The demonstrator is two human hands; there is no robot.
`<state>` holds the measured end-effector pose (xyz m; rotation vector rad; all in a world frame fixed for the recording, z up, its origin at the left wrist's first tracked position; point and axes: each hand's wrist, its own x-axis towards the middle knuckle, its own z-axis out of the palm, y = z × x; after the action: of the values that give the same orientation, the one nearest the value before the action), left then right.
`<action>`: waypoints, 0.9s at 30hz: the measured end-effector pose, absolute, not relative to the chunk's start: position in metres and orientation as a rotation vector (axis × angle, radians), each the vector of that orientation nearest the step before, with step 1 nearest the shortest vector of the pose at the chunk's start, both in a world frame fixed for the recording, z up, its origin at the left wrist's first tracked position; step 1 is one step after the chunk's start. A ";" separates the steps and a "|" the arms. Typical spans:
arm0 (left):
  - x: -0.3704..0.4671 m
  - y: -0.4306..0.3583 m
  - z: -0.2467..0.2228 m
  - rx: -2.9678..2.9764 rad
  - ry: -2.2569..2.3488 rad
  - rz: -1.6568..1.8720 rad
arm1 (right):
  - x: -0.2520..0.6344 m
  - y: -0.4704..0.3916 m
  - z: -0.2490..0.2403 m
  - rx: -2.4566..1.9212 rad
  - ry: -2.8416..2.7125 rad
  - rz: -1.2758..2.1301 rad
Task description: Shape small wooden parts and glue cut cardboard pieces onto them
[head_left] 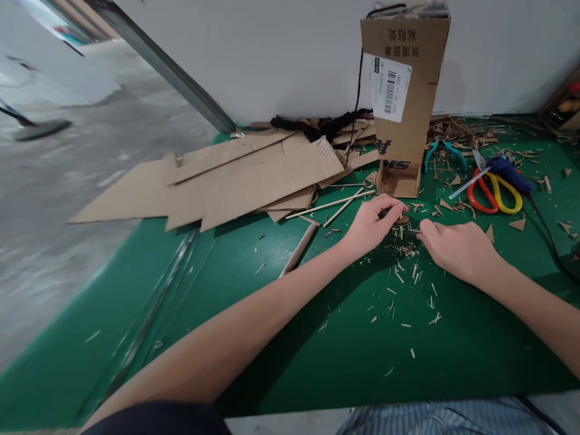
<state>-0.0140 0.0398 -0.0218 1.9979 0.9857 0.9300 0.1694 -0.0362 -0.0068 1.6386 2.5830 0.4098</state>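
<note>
My left hand (374,225) is closed in a pinch on a small brown piece (400,220), which its fingers partly cover. Close by on the right, my right hand (460,248) is closed around a thin grey metal tool (414,231). Only the tool's short tip shows, pointing toward the brown piece; its kind is hidden by my fingers. Pale wood shavings (408,249) lie under and in front of both hands on the green tabletop (353,344). Just behind my hands stands a tall cardboard box structure (403,127) with a white label.
Cut cardboard sheets (254,175) are piled at the left, with thin wooden sticks (330,205) beside them. To the right lie teal-handled pliers (446,152), scissors with red and yellow handles (496,194) and a blue glue gun (510,174) with a cord. Cardboard scraps litter the back.
</note>
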 end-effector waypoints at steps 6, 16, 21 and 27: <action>-0.014 0.040 -0.021 2.032 0.979 0.915 | 0.168 -0.032 -0.010 1.634 2.600 0.534; -0.014 0.041 -0.023 2.068 0.945 0.900 | 0.155 -0.039 -0.006 1.647 2.489 0.391; -0.014 0.041 -0.024 2.071 0.946 0.890 | 0.152 -0.044 -0.003 1.610 2.474 0.380; -0.014 0.041 -0.022 2.060 0.948 0.872 | 0.158 -0.043 -0.008 1.693 2.473 0.485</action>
<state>-0.0144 0.0409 -0.0216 2.0604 0.9485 0.8725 0.1581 -0.0430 -0.0077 1.6929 2.4725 0.4853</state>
